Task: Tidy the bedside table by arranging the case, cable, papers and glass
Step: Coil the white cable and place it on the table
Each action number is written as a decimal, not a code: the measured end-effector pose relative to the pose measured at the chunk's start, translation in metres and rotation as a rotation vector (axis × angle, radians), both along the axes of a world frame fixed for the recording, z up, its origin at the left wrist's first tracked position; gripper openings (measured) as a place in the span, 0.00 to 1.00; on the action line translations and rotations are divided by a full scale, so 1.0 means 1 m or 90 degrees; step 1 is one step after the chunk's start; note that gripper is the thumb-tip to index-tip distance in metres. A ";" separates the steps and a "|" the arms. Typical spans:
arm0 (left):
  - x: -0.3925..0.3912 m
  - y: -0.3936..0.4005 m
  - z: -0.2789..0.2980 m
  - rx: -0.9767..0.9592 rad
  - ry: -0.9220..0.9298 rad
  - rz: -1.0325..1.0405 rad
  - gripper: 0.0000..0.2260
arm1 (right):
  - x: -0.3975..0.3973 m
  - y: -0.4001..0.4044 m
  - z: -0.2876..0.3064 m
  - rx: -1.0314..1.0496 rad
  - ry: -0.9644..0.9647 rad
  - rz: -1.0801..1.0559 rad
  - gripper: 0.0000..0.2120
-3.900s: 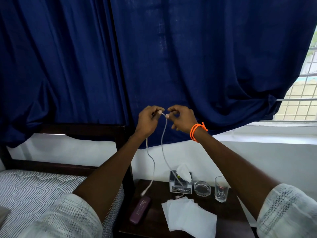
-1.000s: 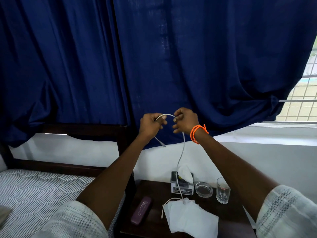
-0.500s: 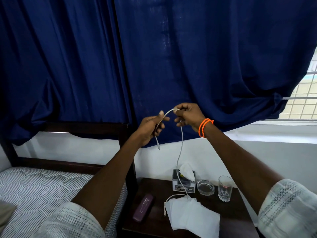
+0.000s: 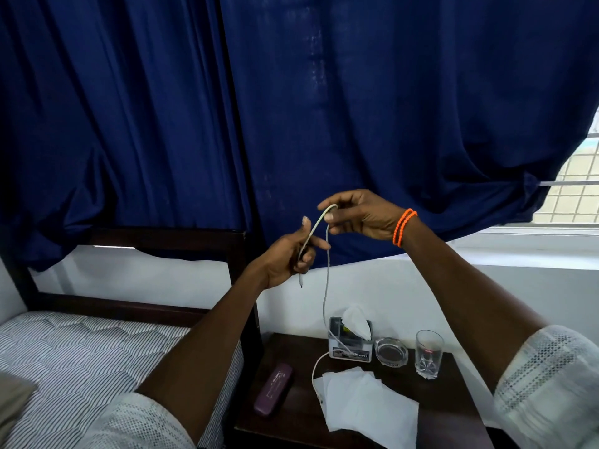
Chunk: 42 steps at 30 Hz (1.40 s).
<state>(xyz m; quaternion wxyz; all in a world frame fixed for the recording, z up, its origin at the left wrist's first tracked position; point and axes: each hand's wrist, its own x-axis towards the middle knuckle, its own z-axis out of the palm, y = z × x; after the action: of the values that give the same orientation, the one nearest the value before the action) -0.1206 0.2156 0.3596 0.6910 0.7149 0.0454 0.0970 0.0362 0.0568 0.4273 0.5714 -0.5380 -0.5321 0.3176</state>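
The far end of the cable (image 4: 326,280) is slipping under the papers (image 4: 369,406), so its plug there is hidden from you, and the label on the tissue box (image 4: 350,346) is too small to read. The counter (image 4: 291,429) is being cut off at the bottom edge.

Your left hand (image 4: 288,257) is curling its fingers around the cable near one end, the short tip dangling just below at 6 o'clock. Your right hand (image 4: 359,215) is pinching the cable between thumb and forefinger, at 1 o'clock from the left hand. The cable is arching between them, then hanging down toward the counter.

On the counter, the case (image 4: 274,388) is lying at 9 o'clock from the papers, and the glass (image 4: 428,353) is standing upright at 2 o'clock, just beside an ashtray (image 4: 391,351).
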 end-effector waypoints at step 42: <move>0.001 0.040 0.071 0.082 -0.192 0.192 0.29 | -0.027 0.026 -0.023 -0.064 -0.172 -0.253 0.07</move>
<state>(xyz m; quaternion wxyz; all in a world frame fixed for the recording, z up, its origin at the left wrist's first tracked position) -0.1196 0.2554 0.4308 0.6207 0.7199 0.0416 0.3077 0.0096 0.0829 0.4038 0.5187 -0.6975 -0.4711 0.1500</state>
